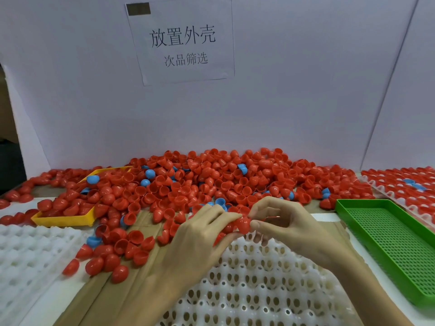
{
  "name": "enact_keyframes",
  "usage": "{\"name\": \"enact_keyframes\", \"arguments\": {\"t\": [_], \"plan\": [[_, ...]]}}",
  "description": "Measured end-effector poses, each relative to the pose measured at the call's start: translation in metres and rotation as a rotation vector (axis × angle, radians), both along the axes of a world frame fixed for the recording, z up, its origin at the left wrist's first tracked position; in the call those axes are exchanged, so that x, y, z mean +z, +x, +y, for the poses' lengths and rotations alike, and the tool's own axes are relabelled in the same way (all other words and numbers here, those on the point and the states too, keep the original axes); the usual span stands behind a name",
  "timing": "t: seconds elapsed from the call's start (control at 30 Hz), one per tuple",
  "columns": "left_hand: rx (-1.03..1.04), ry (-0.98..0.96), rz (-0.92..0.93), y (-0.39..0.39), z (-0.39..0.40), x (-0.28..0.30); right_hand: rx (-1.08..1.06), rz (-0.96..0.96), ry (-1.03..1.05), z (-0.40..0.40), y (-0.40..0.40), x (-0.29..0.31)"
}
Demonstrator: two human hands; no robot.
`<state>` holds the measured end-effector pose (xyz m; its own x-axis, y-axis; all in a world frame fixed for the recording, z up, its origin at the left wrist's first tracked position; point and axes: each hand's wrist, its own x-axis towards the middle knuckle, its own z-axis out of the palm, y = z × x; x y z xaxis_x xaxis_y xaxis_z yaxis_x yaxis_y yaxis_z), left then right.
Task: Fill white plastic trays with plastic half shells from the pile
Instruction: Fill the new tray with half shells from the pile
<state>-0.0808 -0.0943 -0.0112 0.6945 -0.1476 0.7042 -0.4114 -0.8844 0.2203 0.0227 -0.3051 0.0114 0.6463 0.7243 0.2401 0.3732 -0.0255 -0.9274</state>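
Pinched between both hands: one red half shell (242, 224), centre frame, left hand (200, 234) and right hand (280, 225) fingertips closed on opposite sides, probably to orient it for seating. Directly below: white tray (259, 285), cavities unfilled. Source pile (211, 182) behind, mid-frame.

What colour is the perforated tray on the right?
Green tray, seen clearly from the head camera.

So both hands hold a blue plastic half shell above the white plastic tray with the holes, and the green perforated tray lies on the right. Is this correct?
Not quite: the plastic half shell pinched between the left hand and right hand is red, not blue, as the head view shows. It is above the white plastic tray, and the green perforated tray lies on the right.
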Motion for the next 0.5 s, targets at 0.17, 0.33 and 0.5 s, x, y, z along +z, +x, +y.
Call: {"name": "enact_keyframes", "arguments": {"t": [0.17,0.33,0.5], "plan": [[-0.059,-0.198,0.099,-0.002,-0.005,-0.0005,0.016,-0.042,0.0,-0.0014,-0.0007,0.0019],[-0.127,-0.505,0.217,0.0011,-0.0055,0.0002,0.047,-0.049,0.014,-0.0013,-0.0018,0.0016],[-0.214,-0.661,0.365,0.0013,-0.0035,0.0019,0.067,-0.021,0.009,-0.0037,-0.0011,0.0029]]}}
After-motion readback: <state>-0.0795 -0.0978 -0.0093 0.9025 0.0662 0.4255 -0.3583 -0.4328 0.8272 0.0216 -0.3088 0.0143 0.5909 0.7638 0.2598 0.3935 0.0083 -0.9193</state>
